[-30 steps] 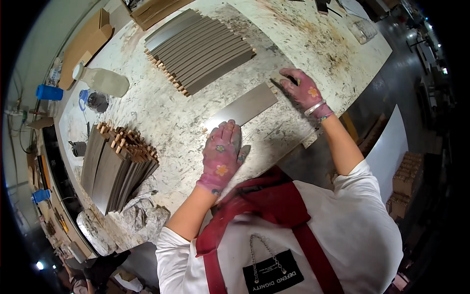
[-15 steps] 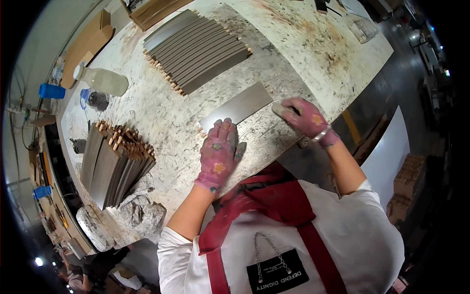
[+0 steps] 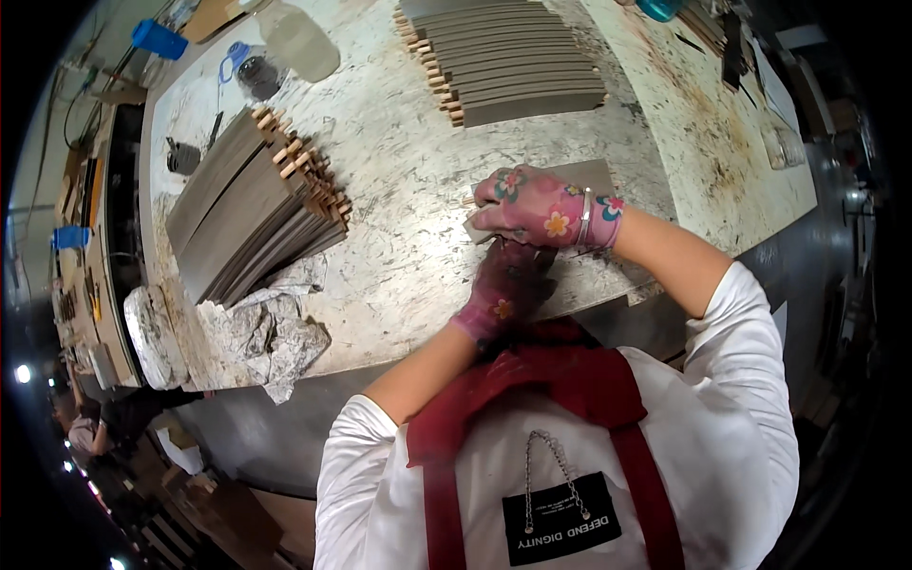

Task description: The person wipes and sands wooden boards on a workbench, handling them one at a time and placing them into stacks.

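Note:
A grey flat panel [image 3: 591, 175] with wooden pegs at its left end lies near the table's front edge. My right hand [image 3: 549, 211], in a pink flowered glove, reaches across it. Its fingers are bent together over the panel's left end. Just below, my left hand [image 3: 505, 290] in a matching glove is in shadow at the panel's near side. The right hand partly covers its fingers, so their grip does not show. Beyond my hands sits a row of similar grey panels [image 3: 522, 71] with pegs along the left. Another fanned stack of pegged panels [image 3: 252, 204] stands at the left.
A stained white table [image 3: 399, 294] carries everything. At its left lie a crumpled cloth [image 3: 280, 332], a dark cup [image 3: 182, 155], a cloudy plastic bottle [image 3: 299, 43] and a dark jar [image 3: 258, 78]. A clear container [image 3: 784, 147] stands at right. Someone in the background [image 3: 90, 432] is at lower left.
My right hand has moved left onto the panel's left end. My left hand has drawn back from the panel's top to its near side. The view has shifted, so the stacks appear higher.

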`<move>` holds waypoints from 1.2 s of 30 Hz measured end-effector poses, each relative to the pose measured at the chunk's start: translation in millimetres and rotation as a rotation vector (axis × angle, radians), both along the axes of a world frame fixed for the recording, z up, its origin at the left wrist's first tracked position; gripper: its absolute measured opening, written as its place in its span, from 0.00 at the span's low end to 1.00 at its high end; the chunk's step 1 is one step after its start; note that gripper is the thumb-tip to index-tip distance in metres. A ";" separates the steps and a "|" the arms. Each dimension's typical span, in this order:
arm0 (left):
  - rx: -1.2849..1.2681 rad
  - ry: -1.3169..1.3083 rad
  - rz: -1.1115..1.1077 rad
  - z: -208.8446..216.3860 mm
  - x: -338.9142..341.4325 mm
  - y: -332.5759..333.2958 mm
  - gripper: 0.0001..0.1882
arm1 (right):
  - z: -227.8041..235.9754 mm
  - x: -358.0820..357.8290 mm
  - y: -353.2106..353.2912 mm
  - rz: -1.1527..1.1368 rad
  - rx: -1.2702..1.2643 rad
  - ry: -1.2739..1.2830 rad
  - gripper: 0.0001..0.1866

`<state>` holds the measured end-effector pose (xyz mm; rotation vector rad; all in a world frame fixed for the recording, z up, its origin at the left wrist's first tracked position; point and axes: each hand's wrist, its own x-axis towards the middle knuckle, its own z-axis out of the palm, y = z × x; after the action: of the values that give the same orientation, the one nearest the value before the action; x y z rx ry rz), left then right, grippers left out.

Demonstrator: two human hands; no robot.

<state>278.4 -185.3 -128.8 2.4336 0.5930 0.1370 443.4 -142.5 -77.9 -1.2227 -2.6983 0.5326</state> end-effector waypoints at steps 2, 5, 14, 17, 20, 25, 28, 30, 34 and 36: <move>0.106 -0.090 0.030 -7.9 -3.1 -4.5 0.34 | 2.3 1.9 12.3 0.038 -0.051 -0.036 0.18; 0.084 -0.134 0.083 -8.3 -3.1 -4.6 0.34 | 9.1 6.7 26.3 0.009 -0.046 -0.046 0.16; 0.189 -0.120 0.025 -1.1 -0.8 5.5 0.35 | 4.3 26.3 22.2 -0.315 0.116 0.298 0.14; 0.197 -0.030 0.014 5.0 1.6 4.0 0.34 | -11.9 17.8 17.8 -0.178 0.039 0.134 0.14; 0.231 -0.048 0.029 10.9 3.8 2.9 0.32 | -20.6 26.3 37.5 -0.346 0.228 0.004 0.16; 0.158 -0.231 0.128 26.5 -28.0 18.2 0.28 | -3.3 19.9 17.6 -0.570 0.039 0.624 0.17; 0.453 -0.203 0.435 59.6 -120.6 30.0 0.29 | -23.4 31.6 -18.5 -0.741 -0.065 0.956 0.18; 0.554 0.105 0.808 72.6 -197.7 27.5 0.33 | -43.2 35.2 -28.3 -0.850 -0.146 1.139 0.18; 0.378 0.391 1.202 14.9 -334.7 -0.4 0.39 | -47.4 23.1 -27.0 -0.776 -0.137 1.214 0.18; 0.220 0.395 1.288 5.7 -346.3 2.5 0.27 | -50.9 21.1 -27.1 -0.725 -0.145 1.188 0.18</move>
<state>-67.9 -182.8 -123.1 1.8678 2.3224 0.2399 464.4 -169.5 -128.8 -1.2112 -1.1760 0.9253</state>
